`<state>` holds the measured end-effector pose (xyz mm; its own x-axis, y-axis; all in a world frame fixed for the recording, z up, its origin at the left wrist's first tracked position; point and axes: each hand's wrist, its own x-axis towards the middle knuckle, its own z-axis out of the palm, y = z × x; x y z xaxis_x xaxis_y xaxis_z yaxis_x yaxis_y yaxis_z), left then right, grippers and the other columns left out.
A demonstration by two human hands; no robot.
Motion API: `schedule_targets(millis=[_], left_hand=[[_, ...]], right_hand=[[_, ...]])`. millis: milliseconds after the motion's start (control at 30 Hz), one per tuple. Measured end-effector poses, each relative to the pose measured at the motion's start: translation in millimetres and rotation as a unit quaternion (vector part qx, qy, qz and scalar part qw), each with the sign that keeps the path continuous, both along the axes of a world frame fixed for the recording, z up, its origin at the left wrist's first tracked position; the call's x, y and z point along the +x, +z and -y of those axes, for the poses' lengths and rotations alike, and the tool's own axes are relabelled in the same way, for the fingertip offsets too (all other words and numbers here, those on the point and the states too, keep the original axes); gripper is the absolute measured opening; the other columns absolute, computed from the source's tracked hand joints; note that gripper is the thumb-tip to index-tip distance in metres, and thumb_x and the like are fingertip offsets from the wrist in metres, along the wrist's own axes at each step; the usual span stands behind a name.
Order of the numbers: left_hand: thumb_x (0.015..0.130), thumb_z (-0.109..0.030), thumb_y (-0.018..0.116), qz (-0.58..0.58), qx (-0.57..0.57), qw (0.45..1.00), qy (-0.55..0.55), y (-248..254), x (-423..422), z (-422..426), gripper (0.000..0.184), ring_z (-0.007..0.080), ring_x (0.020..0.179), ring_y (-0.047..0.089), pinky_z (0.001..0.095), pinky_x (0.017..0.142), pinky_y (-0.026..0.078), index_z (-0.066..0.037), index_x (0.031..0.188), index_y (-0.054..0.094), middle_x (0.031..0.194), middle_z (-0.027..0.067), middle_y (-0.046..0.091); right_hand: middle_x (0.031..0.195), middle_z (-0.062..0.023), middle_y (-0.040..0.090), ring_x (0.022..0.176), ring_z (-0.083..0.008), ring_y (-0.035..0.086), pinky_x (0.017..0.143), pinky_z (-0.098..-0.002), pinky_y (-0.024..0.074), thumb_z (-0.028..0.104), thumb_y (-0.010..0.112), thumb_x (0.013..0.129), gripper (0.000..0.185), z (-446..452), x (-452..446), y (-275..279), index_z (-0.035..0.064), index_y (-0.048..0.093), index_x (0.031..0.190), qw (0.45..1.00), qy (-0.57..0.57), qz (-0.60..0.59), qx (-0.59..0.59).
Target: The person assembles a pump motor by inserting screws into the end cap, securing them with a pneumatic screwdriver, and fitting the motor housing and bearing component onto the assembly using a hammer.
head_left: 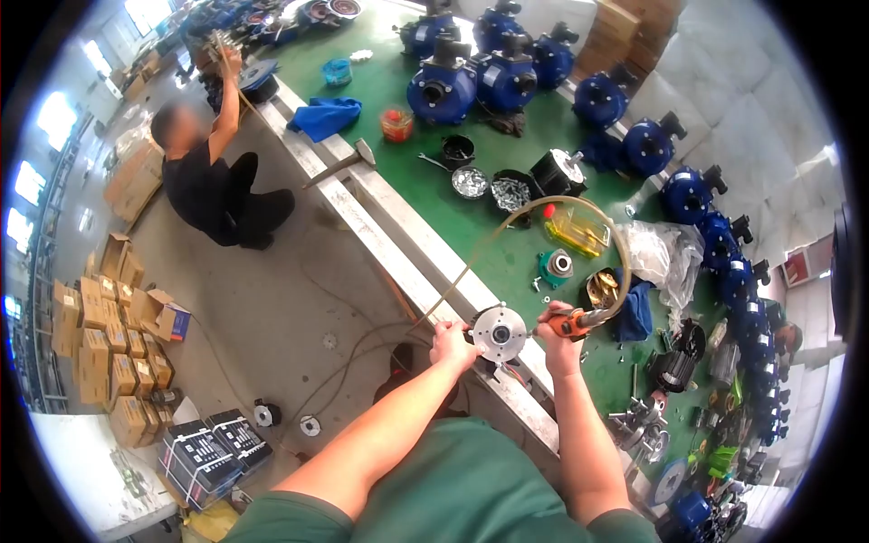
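Observation:
My right hand (555, 333) is wrapped round an orange air screwdriver (572, 323), whose pale hose (625, 249) loops up and back to the left. The tool's bit end is towards a round silver motor end plate (503, 349); whether they touch is too small to tell. My left hand (455, 346) grips the motor's left edge, fingers closed on its rim. This motor stands at the bench's near rail (434, 317), its holed plate facing up with a dark centre.
Blue pump units (442, 86) line the green bench top (407, 181). A hammer (348, 163), bowls of screws (511, 192), a green-flanged part (556, 265) and a blue cloth (634, 312) lie about. Another person (204, 185) crouches at left, near stacked cartons (95, 362).

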<state>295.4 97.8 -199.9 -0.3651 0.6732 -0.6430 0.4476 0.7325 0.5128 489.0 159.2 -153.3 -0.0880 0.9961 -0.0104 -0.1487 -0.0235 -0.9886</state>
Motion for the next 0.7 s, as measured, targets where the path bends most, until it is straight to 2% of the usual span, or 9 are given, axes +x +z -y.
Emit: schedule_targets(millis=[67, 167, 267, 567, 600, 700], left_hand=[[0.069, -0.032, 0.091, 0.008, 0.010, 1.000, 0.008, 0.7, -0.2, 3.1, 0.063, 0.0257, 0.133, 0.050, 0.0404, 0.108, 0.046, -0.019, 0.125, 0.066, 0.144, 0.0074, 0.045], [0.069, -0.031, 0.090, 0.005, 0.028, 1.000, 0.010, -2.1, 0.5, 4.8, 0.061, 0.0262, 0.133, 0.050, 0.0406, 0.108, 0.046, -0.019, 0.123, 0.067, 0.144, 0.0074, 0.045], [0.070, -0.035, 0.089, 0.002, 0.009, 1.000, 0.006, -8.7, 0.3, 2.9, 0.058, 0.0251, 0.133, 0.049, 0.0425, 0.106, 0.047, -0.026, 0.121, 0.065, 0.143, 0.0015, 0.044], [0.069, -0.035, 0.089, 0.005, 0.008, 1.000, 0.006, -5.7, -0.5, 3.0, 0.059, 0.0255, 0.131, 0.050, 0.0421, 0.105, 0.047, -0.027, 0.123, 0.065, 0.141, 0.0026, 0.045], [0.070, -0.035, 0.089, 0.002, 0.005, 1.000, 0.005, -5.1, 0.0, 3.1, 0.059, 0.0256, 0.131, 0.050, 0.0420, 0.106, 0.047, -0.027, 0.123, 0.065, 0.141, 0.0028, 0.045], [0.070, -0.035, 0.088, -0.003, 0.004, 1.000, 0.000, -10.3, 0.0, 3.8, 0.059, 0.0261, 0.131, 0.050, 0.0421, 0.106, 0.047, -0.027, 0.123, 0.065, 0.141, 0.0033, 0.045]], right_hand=[[0.094, -0.0067, 0.062, 0.089, -0.0164, 0.061, 0.079, -0.0307, 0.0514, -0.010, 0.063, 0.076, 0.043, -10.0, -10.1, 2.3, 0.0047, 0.057, 0.115, 0.999, -0.025, -0.031, 0.012], [0.098, -0.0072, 0.064, 0.092, -0.0163, 0.061, 0.083, -0.0314, 0.0514, -0.010, 0.067, 0.078, 0.042, -26.5, -32.9, 2.2, 0.0046, 0.058, 0.117, 0.996, -0.032, -0.080, 0.018], [0.095, -0.0048, 0.065, 0.090, -0.0156, 0.063, 0.082, -0.0307, 0.0519, -0.010, 0.068, 0.078, 0.042, -34.4, -55.5, 4.2, 0.0040, 0.060, 0.117, 0.999, -0.013, -0.045, 0.006], [0.090, -0.0040, 0.065, 0.084, -0.0129, 0.062, 0.078, -0.0284, 0.0517, -0.008, 0.067, 0.078, 0.032, -38.8, -64.6, -7.8, 0.0051, 0.060, 0.107, 0.998, 0.056, 0.029, -0.008], [0.093, -0.0052, 0.064, 0.089, -0.0163, 0.063, 0.082, -0.0317, 0.0516, -0.009, 0.064, 0.077, 0.033, -39.8, -64.6, -8.3, 0.0060, 0.058, 0.106, 0.997, 0.070, 0.034, -0.012], [0.092, -0.0038, 0.065, 0.085, -0.0123, 0.061, 0.078, -0.0282, 0.0515, -0.008, 0.067, 0.079, 0.031, -41.2, -65.8, -7.7, 0.0051, 0.061, 0.106, 0.997, 0.078, 0.025, -0.001]])
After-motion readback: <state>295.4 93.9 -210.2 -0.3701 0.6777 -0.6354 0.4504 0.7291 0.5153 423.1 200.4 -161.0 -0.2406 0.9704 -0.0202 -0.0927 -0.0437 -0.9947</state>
